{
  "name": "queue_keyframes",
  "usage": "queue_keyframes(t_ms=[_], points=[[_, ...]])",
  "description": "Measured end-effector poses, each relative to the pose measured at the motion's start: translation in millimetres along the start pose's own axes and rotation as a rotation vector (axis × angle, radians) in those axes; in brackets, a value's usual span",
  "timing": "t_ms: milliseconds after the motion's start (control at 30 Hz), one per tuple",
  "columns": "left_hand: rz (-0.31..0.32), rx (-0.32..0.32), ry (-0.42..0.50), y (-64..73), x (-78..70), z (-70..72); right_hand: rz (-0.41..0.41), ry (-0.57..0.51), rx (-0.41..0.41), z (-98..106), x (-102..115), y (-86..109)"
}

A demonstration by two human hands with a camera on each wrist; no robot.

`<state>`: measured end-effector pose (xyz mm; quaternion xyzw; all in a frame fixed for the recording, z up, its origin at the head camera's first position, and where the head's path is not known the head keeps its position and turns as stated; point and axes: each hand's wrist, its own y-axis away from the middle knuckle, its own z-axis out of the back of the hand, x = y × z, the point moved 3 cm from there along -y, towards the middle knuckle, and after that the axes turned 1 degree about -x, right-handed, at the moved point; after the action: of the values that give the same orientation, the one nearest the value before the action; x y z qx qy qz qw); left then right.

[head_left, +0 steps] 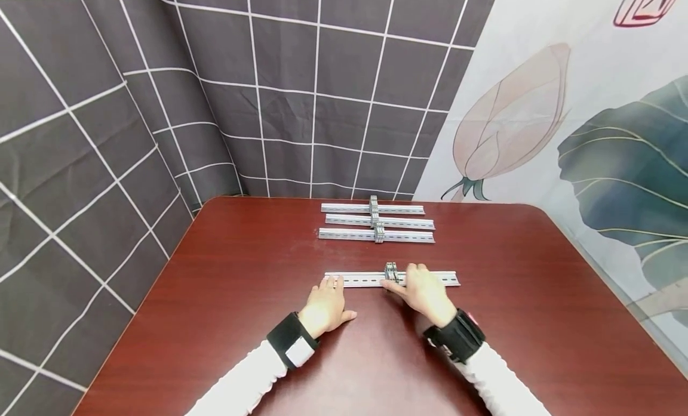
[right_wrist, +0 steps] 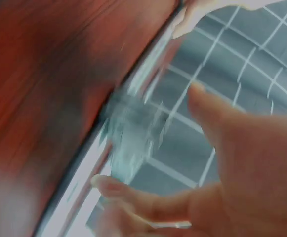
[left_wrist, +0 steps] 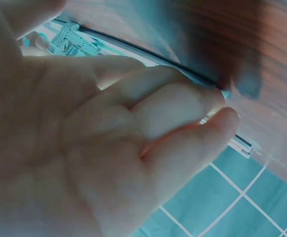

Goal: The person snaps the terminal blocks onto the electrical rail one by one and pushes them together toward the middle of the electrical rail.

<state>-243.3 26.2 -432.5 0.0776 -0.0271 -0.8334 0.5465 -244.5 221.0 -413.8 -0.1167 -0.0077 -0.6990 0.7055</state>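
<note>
A slotted metal DIN rail (head_left: 362,279) lies crosswise on the table before me, with a small cluster of grey terminal blocks (head_left: 391,271) near its middle. My left hand (head_left: 324,305) rests its fingers, nearly straight, on the rail's left end, the thumb held out to the side. Just right of the blocks, my right hand (head_left: 427,292) reaches over the rail, its thumb stretched out in front of them. In the right wrist view a fingertip (right_wrist: 106,183) is right beside the blurred blocks (right_wrist: 133,128), while the thumb stands apart from them.
Farther back, three similar rails lie in parallel: a rear rail (head_left: 344,208), a middle rail (head_left: 346,218) and a front rail (head_left: 344,233), each bearing a block cluster at its middle. The reddish-brown table (head_left: 231,273) meets a grey grid cloth (head_left: 285,117) and a flower-printed cloth (head_left: 516,117).
</note>
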Motion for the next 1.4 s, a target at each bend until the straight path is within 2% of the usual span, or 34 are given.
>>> queue_keyframes(t_ms=[100,167,267,333,500,667,700,867,967,1167,1400], points=[[-0.013,-0.009,0.023,2.2,2.2,-1.2,0.001,0.053,0.094,6,-23,14.2],[-0.026,-0.017,0.0,2.2,3.5,-2.3,0.005,0.08,0.183,7,-37,20.7],[-0.037,-0.026,-0.026,0.3,4.7,-0.7,0.025,0.071,0.313,4,-51,23.6],[-0.039,-0.031,-0.048,-2.4,5.1,2.1,0.036,0.057,0.358,3,-56,20.9],[-0.022,-0.003,-0.037,-14.9,7.1,9.4,0.054,0.043,0.354,2,-60,7.2],[-0.019,0.026,0.007,-38.4,16.0,8.6,0.048,0.051,0.362,2,-61,-3.7],[-0.036,-0.005,0.003,-48.1,21.1,1.8,0.047,0.052,0.364,2,-61,-6.6],[-0.041,-0.041,0.027,-66.8,30.7,7.5,0.051,0.051,0.386,2,-60,-24.8],[-0.038,-0.027,0.043,-64.5,29.8,17.5,0.045,0.044,0.421,-1,-61,-32.3],[-0.057,-0.068,0.025,-61.0,29.8,13.8,0.035,0.031,0.474,-11,-63,-33.2],[-0.065,-0.097,0.014,-66.5,29.1,11.0,0.049,0.028,0.475,-11,-66,-33.5]])
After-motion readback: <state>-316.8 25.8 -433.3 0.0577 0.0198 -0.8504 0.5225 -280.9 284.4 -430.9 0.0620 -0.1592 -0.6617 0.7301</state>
